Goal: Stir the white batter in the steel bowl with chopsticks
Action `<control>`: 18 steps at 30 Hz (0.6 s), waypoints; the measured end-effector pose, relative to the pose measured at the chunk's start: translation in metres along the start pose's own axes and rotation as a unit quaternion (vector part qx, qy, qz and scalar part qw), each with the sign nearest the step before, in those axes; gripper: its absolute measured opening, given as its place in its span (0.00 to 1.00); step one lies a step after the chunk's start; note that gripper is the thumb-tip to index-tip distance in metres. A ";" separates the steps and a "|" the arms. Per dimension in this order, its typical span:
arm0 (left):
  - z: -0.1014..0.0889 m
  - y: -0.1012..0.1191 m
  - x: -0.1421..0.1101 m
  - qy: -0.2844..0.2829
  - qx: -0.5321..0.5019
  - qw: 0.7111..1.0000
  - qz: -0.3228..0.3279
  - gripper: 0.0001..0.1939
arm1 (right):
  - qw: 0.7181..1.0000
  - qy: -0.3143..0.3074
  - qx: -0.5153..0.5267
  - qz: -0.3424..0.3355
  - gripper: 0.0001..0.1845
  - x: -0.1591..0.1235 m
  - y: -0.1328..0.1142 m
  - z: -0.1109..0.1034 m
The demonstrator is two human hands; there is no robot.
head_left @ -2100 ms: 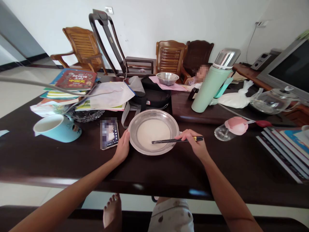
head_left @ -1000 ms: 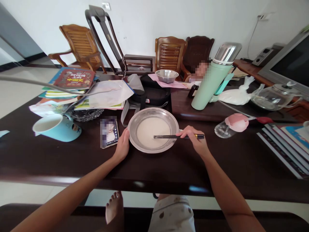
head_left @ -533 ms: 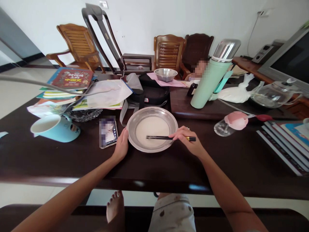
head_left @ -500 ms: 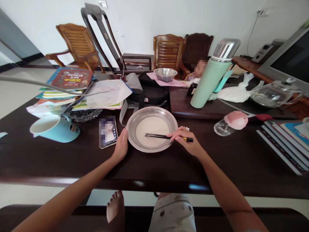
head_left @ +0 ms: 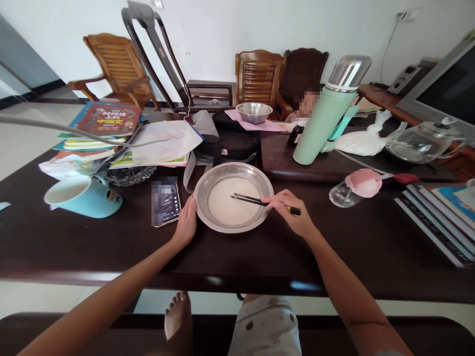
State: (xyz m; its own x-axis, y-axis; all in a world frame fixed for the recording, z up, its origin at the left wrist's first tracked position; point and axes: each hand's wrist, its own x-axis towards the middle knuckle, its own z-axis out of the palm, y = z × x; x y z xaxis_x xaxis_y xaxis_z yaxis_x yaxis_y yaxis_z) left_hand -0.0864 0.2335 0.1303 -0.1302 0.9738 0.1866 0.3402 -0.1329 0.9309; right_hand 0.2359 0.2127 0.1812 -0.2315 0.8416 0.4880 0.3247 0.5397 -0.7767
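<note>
A wide metal basin rests on the dark table in front of me, with a smooth milky-white liquid in its bottom. My left hand is closed against the basin's left rim; the fingertips behind the rim are partly hidden. In my right hand, at the right rim, is a pair of black chopsticks, held slantwise with their tips over the middle of the liquid. Their tips stand slightly apart. A phone with its screen lit lies just left of my left hand.
To the left are a blue mug and stacked books. A black bag lies behind the basin. On the right stand a green thermos, a pink-topped bottle, a glass teapot and more books.
My right hand has shifted slightly right, and the chopstick tips have moved right and away from me across the liquid. My left hand stays at the rim. The phone's picture has changed.
</note>
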 end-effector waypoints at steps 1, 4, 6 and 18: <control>0.000 0.001 0.000 0.000 0.000 1.000 -0.001 0.41 | 1.000 0.016 0.000 0.003 0.21 0.000 0.001 -0.001; 0.000 0.003 0.000 -0.002 0.001 1.000 -0.005 0.42 | 1.000 0.010 0.021 0.002 0.24 -0.001 0.000 -0.001; 0.000 0.004 -0.001 -0.001 0.001 1.000 -0.004 0.42 | 0.999 -0.022 0.032 -0.006 0.21 0.000 -0.001 0.002; -0.001 0.003 -0.001 -0.004 0.011 1.000 -0.005 0.40 | 0.999 -0.040 0.037 -0.005 0.20 -0.001 -0.002 0.002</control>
State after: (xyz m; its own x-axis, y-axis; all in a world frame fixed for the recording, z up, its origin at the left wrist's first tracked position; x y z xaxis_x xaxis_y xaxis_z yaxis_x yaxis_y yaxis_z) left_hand -0.0860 0.2323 0.1332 -0.1259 0.9767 0.1739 0.3593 -0.1185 0.9257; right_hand 0.2335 0.2111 0.1816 -0.3080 0.8307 0.4638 0.2547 0.5417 -0.8010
